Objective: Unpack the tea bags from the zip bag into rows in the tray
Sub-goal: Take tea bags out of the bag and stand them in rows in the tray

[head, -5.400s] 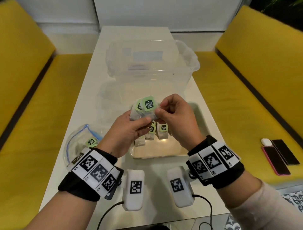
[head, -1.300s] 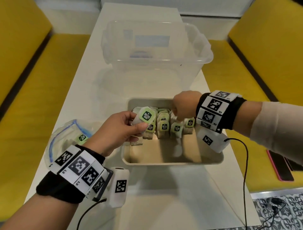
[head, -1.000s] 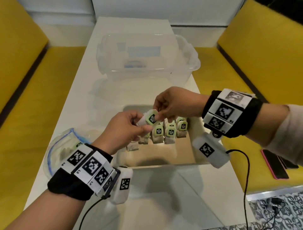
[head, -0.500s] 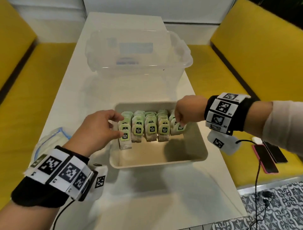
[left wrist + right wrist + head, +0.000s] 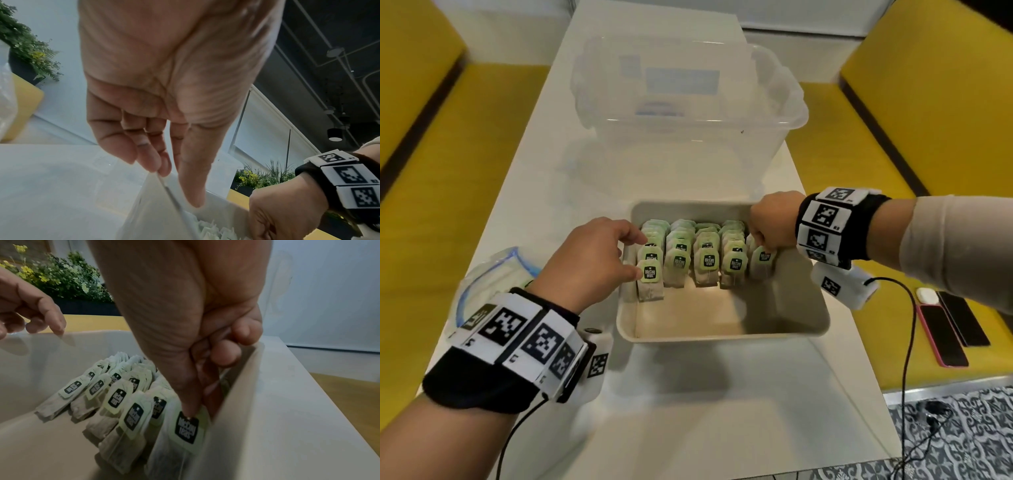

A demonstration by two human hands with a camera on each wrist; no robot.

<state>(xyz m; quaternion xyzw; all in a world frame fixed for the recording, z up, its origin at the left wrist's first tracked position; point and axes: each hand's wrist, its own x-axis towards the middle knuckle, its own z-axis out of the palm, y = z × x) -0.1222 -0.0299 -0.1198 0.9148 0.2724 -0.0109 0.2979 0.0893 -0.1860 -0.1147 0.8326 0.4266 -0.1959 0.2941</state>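
Now both hands work at opposite ends of the tea bags (image 5: 705,255), which stand in five columns across the far half of the beige tray (image 5: 722,334), leaning back so their green tags face up and stay readable. The right hand (image 5: 774,222) pinches the front tea bag of the rightmost column between thumb and curled fingers, setting it close against the tray's right wall; in the right wrist view the thumb tip presses on its tag (image 5: 186,428). The left hand (image 5: 589,255) sits at the left wall with fingers loosely curled, thumb and forefinger tips touching the front tags of the leftmost column, seemingly steadying that row; whether it truly pinches one I cannot tell.

On the counter (image 5: 688,411) the zip bag (image 5: 489,277) lies left of the tray, partly behind the left wrist, and its contents are hard to see. Beyond the tray stands a clear plastic bin (image 5: 688,113), apart from the work. Phones (image 5: 952,325) rest on the yellow bench (image 5: 928,120) at right. Little blocks the tray's bare near half except the cable (image 5: 907,342) trailing from the right wrist.
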